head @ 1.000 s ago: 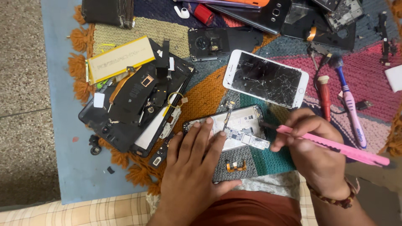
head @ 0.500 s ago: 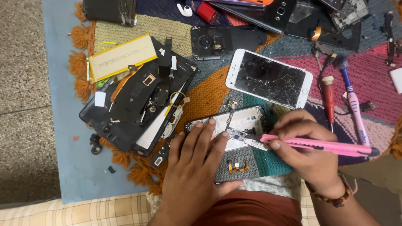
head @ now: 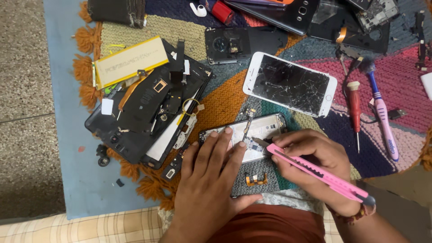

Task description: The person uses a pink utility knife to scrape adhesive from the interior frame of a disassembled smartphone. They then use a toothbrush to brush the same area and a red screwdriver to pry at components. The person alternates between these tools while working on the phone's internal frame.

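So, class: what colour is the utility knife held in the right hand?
Pink, seen best in the head view: the utility knife sits in the right hand.

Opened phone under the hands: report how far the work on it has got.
Done: the opened silver-framed phone lies back off, insides exposed. In hand: the left hand presses it flat while the right hand works a pink utility knife inside. Left: parts remain inside the frame.

The utility knife was pink, the cracked phone white with black glass, the rug orange-fringed, many-coloured.
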